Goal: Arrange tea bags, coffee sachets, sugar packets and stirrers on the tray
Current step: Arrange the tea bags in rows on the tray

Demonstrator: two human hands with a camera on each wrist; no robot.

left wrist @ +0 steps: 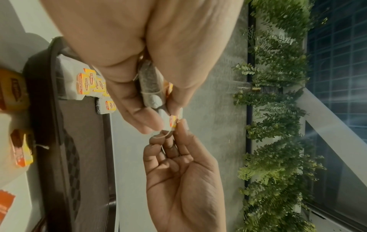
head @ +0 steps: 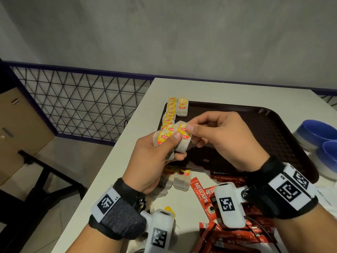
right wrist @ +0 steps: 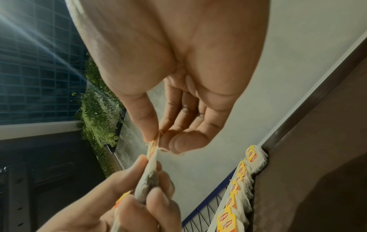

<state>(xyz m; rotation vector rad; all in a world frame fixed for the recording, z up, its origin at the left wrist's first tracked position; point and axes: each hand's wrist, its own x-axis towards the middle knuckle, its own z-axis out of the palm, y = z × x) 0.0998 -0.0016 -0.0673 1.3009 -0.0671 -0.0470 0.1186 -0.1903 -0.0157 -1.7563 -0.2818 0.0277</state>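
Seeing clutter first: blue bowls (head: 317, 132) sit at the right edge of the surface (head: 142, 203), just beside the brown tray (head: 264, 121). Red coffee sachets (head: 200, 192) are piled on the surface near my wrists, under the right wrist camera. Two loose tea bags (head: 179, 178) lie just short of the tray's near edge, partly hidden by the left wrist. A row of tea bags (head: 170, 114) overlaps along the tray's left rim, with one more bag (head: 182, 106) beside it at the far corner. A wire mesh railing (head: 82, 99) runs behind the surface.

Both hands hover over the tray's near-left area. Left hand (head: 156, 157) grips a couple of tea bags (head: 162, 138), thumb across the front. Right hand (head: 224, 141) pinches the tag end of the front tea bag (head: 182, 136) between thumb and forefinger, other fingers loosely curled. A loop of string (left wrist: 161, 135) shows at the pinch.
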